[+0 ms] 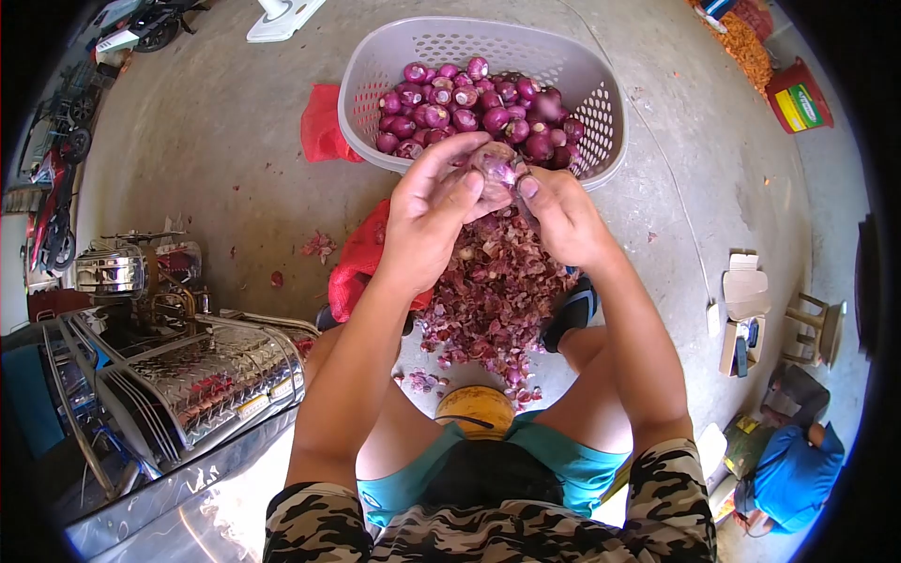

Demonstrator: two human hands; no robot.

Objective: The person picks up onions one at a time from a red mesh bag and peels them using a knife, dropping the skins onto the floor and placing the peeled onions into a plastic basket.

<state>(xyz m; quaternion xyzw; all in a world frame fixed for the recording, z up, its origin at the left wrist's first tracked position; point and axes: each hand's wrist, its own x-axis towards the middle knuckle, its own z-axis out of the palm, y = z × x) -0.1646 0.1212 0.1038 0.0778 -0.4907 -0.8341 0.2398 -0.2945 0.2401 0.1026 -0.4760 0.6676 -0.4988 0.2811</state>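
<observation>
In the head view, my left hand [434, 208] is closed round a red onion [497, 167], with loose skin showing on it. At the onion's right side, my right hand [569, 218] has its thumb and fingers pinched together; whatever small thing lies between them is hard to make out. Both hands are above the near edge of a grey plastic basket [479, 34], which holds many purple peeled onions [436, 114]. Below them, a heap of dry onion skins [493, 291] covers the floor between my feet.
Red mesh bags [361, 267] [324, 127] lie left of the heap and basket. A shiny metal sidecar [225, 375] stands at left. To the right are a cardboard box [746, 281], a wooden stool [809, 328], a red bucket [800, 98] and a person in blue [798, 474].
</observation>
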